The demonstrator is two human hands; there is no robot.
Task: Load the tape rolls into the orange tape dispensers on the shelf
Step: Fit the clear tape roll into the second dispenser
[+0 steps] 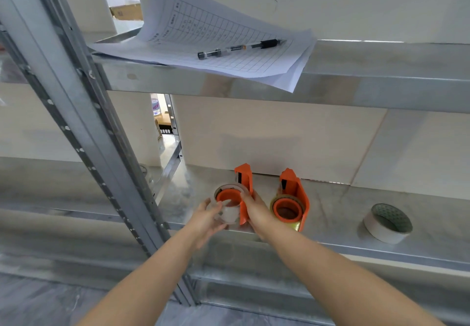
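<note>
Head view: near the galvanised metal shelf's (330, 239) front edge, the left hand (206, 217) cups a clear tape roll (229, 213) on the left orange plastic dispenser's (245, 193) hub; the right hand (256, 211) grips that dispenser. Pushed askew, the roll could jam or the dispenser slide off.

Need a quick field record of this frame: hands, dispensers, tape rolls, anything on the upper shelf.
left hand: on clear tape roll, at left dispenser's hub
right hand: gripping left dispenser
right dispenser: loaded, yellowish roll on hub
spare roll: white, lying loose on lower shelf, far right
upper shelf: gridded papers, pen on top
</note>
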